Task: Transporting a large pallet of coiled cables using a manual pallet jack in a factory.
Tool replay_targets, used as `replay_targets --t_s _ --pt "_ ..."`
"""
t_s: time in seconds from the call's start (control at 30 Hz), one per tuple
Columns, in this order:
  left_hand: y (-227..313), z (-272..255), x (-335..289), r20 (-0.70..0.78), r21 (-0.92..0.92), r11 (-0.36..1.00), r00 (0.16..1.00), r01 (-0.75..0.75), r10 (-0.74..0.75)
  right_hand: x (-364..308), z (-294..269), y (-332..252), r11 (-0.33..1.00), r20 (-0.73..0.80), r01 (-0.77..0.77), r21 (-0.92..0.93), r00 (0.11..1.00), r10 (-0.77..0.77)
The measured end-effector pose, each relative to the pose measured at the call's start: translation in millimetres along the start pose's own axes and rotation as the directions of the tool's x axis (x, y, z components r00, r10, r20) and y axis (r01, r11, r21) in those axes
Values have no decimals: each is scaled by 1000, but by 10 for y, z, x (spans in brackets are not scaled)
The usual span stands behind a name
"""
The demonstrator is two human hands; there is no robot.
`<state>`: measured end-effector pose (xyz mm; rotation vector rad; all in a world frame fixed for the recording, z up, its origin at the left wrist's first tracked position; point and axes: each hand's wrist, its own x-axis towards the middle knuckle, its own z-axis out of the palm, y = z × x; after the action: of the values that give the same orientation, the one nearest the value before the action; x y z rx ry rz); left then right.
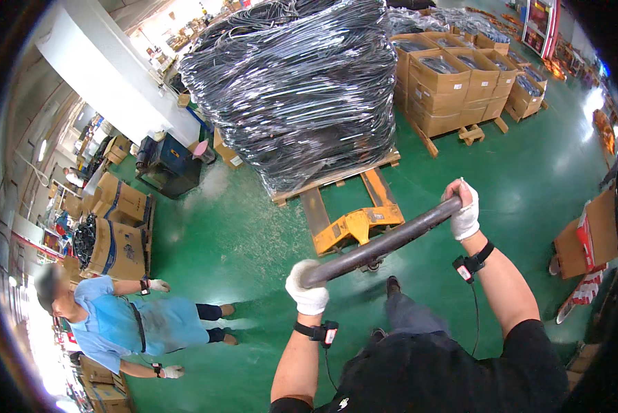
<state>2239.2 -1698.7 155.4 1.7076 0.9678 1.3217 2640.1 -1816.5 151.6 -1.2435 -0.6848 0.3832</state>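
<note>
– What is standing to the left of the left hand (pixel 306 289)?
– A co-worker (pixel 140 322) in blue, while that hand is clasping the left end of the dark bar (pixel 391 242)
– And between the hands?
– The bar is slanting up rightward, the yellow pallet jack (pixel 356 228) sitting beyond it
– The right hand (pixel 466 217)?
– It is gripping the other end, and a brown carton (pixel 603 220) is sitting to its right

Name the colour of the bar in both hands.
The bar is dark grey; see head view.
</note>
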Motion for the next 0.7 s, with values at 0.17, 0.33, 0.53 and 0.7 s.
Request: replay_targets --t_s 0.17,0.33,0.53,0.7 --pt "-260 81 704 -97 -38 998 994 45 -49 454 382 107 992 75 43 -119 997 -34" --pt "-58 337 1346 -168 -80 976 963 202 -213 1041 706 275 983 170 38 -179 985 -7" --pt "90 1053 1225 -53 212 967 989 144 -136 2141 509 375 953 139 -208 -219 961 241" --pt "185 793 1525 -90 246 953 983 179 -162 2196 761 169 915 298 -171 -365 910 289"
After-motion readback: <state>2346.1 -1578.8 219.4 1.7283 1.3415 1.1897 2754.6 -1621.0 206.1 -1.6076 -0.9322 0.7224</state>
